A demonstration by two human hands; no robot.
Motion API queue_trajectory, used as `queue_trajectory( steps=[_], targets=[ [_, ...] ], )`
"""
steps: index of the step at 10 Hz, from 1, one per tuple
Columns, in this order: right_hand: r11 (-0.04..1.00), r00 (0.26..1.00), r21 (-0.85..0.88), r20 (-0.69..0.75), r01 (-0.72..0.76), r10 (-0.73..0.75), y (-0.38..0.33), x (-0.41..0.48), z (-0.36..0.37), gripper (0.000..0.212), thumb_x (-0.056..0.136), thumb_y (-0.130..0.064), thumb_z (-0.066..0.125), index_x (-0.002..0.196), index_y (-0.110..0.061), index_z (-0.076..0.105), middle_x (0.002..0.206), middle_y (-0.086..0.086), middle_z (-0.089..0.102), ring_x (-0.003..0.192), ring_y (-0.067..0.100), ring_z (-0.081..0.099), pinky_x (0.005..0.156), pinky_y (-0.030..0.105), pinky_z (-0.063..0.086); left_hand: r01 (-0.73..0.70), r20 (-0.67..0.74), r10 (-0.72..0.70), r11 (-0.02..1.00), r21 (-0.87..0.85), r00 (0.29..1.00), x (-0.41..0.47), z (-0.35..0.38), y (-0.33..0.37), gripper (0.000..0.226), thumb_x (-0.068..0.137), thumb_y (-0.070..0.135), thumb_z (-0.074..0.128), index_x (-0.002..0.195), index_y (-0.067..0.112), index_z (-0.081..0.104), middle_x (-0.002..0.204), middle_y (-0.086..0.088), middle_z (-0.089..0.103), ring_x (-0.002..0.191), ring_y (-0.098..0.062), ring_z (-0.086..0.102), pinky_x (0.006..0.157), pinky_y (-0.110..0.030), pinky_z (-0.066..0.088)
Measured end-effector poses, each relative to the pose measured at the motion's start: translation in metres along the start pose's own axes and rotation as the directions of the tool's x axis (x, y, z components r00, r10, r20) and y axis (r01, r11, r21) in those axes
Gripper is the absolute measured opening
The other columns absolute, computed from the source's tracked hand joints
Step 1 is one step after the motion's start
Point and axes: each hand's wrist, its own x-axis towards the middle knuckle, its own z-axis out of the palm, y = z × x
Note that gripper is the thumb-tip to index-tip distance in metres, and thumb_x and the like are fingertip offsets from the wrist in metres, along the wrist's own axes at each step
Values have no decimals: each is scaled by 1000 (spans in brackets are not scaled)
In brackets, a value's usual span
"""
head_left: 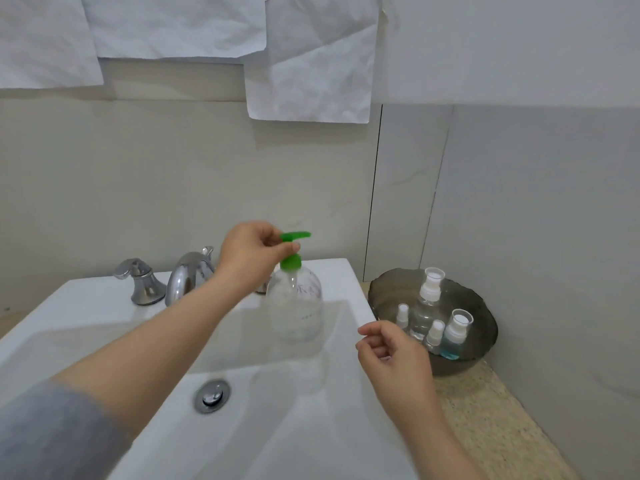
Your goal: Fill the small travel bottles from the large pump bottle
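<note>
Your left hand (254, 252) pinches pump bottle (295, 303) by green neck | likely light, slick — hold there | right hand (391, 353) loose, empty

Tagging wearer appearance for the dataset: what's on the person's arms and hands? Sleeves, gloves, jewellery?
No gloves, rings or watch visible on the left hand or the right hand. The left arm has a plain grey sleeve ending near the elbow; the forearm below it is uncovered. The right arm shows no sleeve as far as the frame edge.

Pale tiled wall (173, 168) w/ paper sheets (173, 26), white sink (86, 306), speckled counter (485, 410).
</note>
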Motion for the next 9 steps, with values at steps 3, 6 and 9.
queue_trajectory(
  steps=[3, 6, 9],
  targets=[
    [1000, 1000, -8, 16, -21, 22, -2, 0, -2, 20, 85, -7, 62, 90, -26, 66, 68, -6, 62, 62, -1, 56, 59, 11, 46, -31, -90, 25, 997, -69, 996, 46, 26, 24, 17, 86, 19, 81, 87, 4, 72, 84, -9, 73, 71, -18, 61, 62, -25, 45],
    [1000, 999, -10, 31, -27, 27, -2, 2, -2, 20, 84, -7, 61, 90, -26, 65, 69, -6, 63, 63, 0, 56, 58, 11, 45, 26, -93, -22, 999, 47, 995, 66, 47, 16, 19, 93, 22, 73, 101, 5, 73, 84, 1, 65, 67, -7, 54, 54, -15, 35],
    [998, 999, -32, 2, -48, 48, -6, 0, -2, 19, 85, -9, 62, 93, -26, 66, 70, -8, 63, 65, -3, 56, 62, 9, 45, 19, -75, -21, 1000, -24, 997, 26, 43, 5, 46, 91, 23, 76, 131, 8, 60, 127, -3, 65, 112, -17, 62, 94, -29, 47]
  ],
)
